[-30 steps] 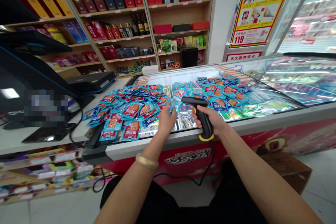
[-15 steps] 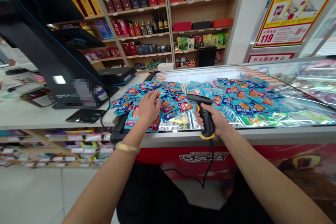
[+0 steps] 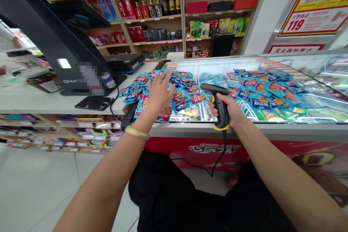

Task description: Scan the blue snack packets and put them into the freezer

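My left hand (image 3: 161,93) lies with its fingers spread over the left pile of blue and red snack packets (image 3: 181,96) on the glass freezer top. Wrapped in my right hand (image 3: 231,110) is a black and yellow barcode scanner (image 3: 222,110), upright by its handle, its head toward the left pile and its cable hanging down. A second pile of similar packets (image 3: 261,103) spreads over the glass beyond my right hand. Whether any packet is gripped under my left palm cannot be seen.
A black register stand (image 3: 78,54) rises from the white counter (image 3: 32,103) at the left, with a dark flat device (image 3: 94,103) at its foot. Shelves of boxes and bottles (image 3: 152,9) stand behind the freezer. The scanner cable (image 3: 219,159) loops below the freezer edge.
The view has tilted down a little, so the scene sits higher in the frame. My left hand's fingers have spread out flatter over the packets. My right hand still holds the scanner.
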{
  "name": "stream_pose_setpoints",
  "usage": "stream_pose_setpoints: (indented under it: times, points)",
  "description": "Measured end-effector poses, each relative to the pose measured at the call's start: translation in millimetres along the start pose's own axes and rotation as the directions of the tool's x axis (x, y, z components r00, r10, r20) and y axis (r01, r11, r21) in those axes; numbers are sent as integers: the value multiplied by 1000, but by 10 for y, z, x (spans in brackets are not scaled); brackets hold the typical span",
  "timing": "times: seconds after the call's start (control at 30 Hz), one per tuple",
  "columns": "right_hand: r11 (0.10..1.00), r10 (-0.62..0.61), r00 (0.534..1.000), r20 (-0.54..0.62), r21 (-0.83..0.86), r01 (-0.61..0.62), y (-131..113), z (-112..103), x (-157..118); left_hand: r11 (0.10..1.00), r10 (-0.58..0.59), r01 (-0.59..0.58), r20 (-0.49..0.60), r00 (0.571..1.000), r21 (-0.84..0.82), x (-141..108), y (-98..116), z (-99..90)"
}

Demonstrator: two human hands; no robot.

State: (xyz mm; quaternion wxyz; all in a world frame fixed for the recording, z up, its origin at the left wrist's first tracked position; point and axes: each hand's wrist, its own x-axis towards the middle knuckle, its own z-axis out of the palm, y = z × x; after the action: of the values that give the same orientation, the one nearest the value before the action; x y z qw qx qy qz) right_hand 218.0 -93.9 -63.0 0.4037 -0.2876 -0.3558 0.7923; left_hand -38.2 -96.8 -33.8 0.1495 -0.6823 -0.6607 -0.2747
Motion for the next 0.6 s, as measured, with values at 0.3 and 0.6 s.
stream_pose_setpoints:
  times: [0.3, 0.6]
  points:
    - [989, -150, 978, -142, -35, 147, -437, -558, -385, 935, 294, -280, 32, 955, -218, 256, 1105, 347]
    - [954, -257, 921, -294, 78, 291, -712, -1275, -708, 923, 357, -284, 305, 883, -258, 298, 2074, 951]
